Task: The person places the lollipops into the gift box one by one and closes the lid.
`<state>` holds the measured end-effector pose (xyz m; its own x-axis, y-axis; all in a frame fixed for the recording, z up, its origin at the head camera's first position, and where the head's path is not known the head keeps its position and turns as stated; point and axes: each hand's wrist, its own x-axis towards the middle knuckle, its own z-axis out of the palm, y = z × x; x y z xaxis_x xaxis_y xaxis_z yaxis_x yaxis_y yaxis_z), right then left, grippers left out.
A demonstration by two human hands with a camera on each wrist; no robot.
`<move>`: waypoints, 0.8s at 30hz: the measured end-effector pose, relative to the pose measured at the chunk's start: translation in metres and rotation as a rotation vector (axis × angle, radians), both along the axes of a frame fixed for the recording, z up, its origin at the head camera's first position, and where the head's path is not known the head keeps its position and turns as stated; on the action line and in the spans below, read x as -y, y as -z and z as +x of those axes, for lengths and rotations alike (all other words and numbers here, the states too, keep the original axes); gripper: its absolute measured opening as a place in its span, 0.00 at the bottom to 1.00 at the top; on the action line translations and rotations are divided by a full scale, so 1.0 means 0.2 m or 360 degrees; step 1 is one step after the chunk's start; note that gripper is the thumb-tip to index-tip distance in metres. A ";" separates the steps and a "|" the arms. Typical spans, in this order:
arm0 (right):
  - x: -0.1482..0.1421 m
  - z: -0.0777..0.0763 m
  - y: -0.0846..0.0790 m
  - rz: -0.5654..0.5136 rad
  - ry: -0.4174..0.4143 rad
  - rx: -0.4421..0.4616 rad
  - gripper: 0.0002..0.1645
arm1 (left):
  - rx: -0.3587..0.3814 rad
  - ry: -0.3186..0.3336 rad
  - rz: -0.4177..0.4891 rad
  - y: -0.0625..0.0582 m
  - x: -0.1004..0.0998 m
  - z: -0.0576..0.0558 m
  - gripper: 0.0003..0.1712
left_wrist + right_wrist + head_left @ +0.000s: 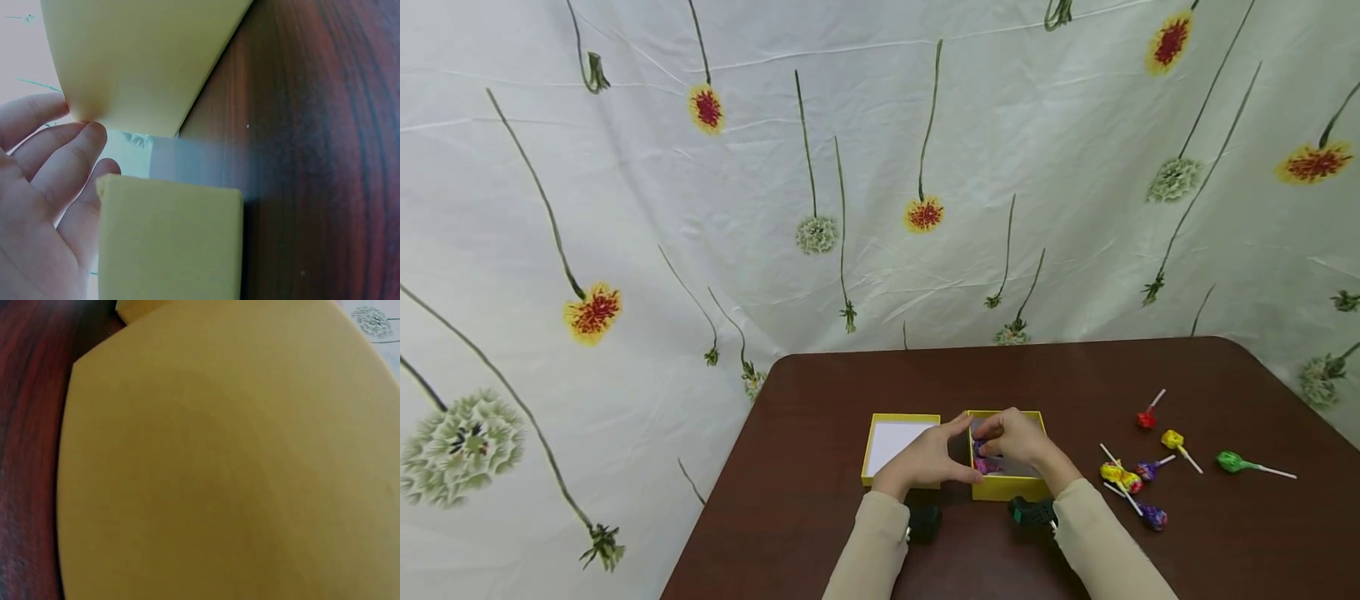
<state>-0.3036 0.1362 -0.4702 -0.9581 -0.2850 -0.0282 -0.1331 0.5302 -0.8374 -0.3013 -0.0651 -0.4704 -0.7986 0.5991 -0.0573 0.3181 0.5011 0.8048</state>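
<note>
A yellow open box stands on the table, purple- and pink-wrapped lollipops along its left inside. My left hand holds the box's left side, thumb at the near corner and fingers farther back. In the left wrist view, its fingertips touch the edge of the box wall. My right hand reaches down into the box with bent fingers pinching at a purple-wrapped lollipop. Yellow cardboard fills the right wrist view and hides that hand's fingers there.
Left of the box lies its yellow-rimmed lid, white inside. To the right are several loose lollipops: a red one, a yellow one, a green one and a cluster nearest the box. Behind the brown table hangs a flowered cloth.
</note>
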 end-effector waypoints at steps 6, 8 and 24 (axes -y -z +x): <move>0.00 -0.01 0.01 -0.0016 -0.0096 -0.0002 0.14 | -0.0008 0.0022 0.0013 0.01 0.00 -0.01 0.56; 0.00 -0.01 0.02 -0.0002 -0.0109 0.0006 0.14 | -0.0010 0.0023 0.0008 0.02 0.00 -0.01 0.56; 0.01 -0.01 0.02 0.0010 -0.0099 0.0018 0.15 | 0.0015 0.0016 0.0041 0.01 -0.01 0.00 0.56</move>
